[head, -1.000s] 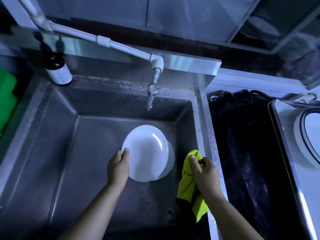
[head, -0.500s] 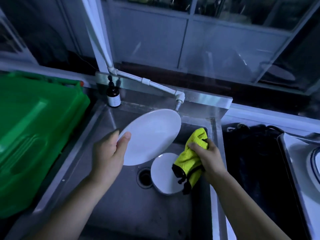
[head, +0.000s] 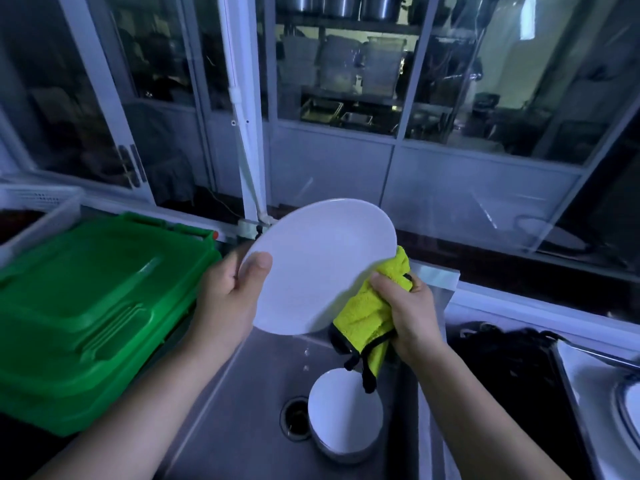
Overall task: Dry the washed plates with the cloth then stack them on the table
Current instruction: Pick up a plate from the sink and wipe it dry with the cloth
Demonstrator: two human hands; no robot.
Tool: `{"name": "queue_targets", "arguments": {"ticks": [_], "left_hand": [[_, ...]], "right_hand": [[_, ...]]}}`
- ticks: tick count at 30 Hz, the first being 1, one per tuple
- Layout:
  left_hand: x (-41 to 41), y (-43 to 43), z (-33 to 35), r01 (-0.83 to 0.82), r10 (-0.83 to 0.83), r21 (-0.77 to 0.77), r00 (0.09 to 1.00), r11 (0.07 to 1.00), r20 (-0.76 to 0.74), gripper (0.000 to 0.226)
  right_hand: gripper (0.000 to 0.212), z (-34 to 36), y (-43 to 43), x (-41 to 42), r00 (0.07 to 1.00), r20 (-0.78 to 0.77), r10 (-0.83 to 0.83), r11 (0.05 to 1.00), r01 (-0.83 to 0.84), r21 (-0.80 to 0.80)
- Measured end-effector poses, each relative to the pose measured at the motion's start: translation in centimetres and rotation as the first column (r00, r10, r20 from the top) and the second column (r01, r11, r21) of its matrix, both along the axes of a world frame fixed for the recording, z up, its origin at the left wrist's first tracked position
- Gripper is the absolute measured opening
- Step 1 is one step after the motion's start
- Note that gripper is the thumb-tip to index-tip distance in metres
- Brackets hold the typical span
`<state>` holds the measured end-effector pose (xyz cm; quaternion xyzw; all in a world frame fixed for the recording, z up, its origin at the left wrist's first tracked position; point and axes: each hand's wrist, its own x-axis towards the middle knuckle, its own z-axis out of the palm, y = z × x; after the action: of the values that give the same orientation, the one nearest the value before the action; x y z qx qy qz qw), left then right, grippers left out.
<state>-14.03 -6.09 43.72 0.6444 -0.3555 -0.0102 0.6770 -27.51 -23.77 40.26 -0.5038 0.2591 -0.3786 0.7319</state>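
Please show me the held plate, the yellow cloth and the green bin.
held plate point(head: 322, 265), head view, centre of its face.
yellow cloth point(head: 367, 317), head view, its hanging middle.
green bin point(head: 86, 306), head view, its lid.

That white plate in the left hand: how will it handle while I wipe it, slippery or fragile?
Probably slippery: droplets seem to fall below the white plate toward the sink. It looks rigid and likely breakable, glossy like ceramic. The left hand grips just one edge, so pressing with the yellow cloth may tilt it.
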Motion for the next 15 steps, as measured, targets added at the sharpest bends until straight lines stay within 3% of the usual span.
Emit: {"name": "queue_targets", "arguments": {"ticks": [4, 8, 10, 12, 15], "left_hand": [[0.3, 0.0, 1.4, -0.034, 0.033, -0.014, 0.997, 0.999, -0.076, 0.064], [1.6, -0.1, 2.0, -0.106, 0.093, -0.053, 0.977, 0.993, -0.194, 0.066], [2.5, -0.2, 1.9, -0.113, 0.084, -0.086, 0.955, 0.99, -0.284, 0.076], [3.0, -0.2, 2.1, -0.142, 0.103, -0.092, 0.936, 0.986, -0.337, 0.075], [3.3, -0.5, 2.1, -0.114, 0.075, -0.087, 0.926, 0.99, -0.37, 0.067]], "right_hand": [[0.017, 1.8, 0.3, 0.3, 0.999, -0.037, -0.007, 0.997, 0.004, -0.073], [0.052, 3.7, 1.0, 1.6, 0.964, -0.157, -0.215, 0.902, 0.134, -0.411], [0.058, 4.7, 1.6, 2.8, 0.912, -0.107, -0.396, 0.716, 0.233, -0.658], [0.051, 5.7, 2.7, 4.3, 0.855, -0.063, -0.514, 0.485, 0.229, -0.844], [0.038, 7.5, 4.9, 6.7, 0.754, -0.023, -0.657, 0.24, 0.18, -0.954]]}}
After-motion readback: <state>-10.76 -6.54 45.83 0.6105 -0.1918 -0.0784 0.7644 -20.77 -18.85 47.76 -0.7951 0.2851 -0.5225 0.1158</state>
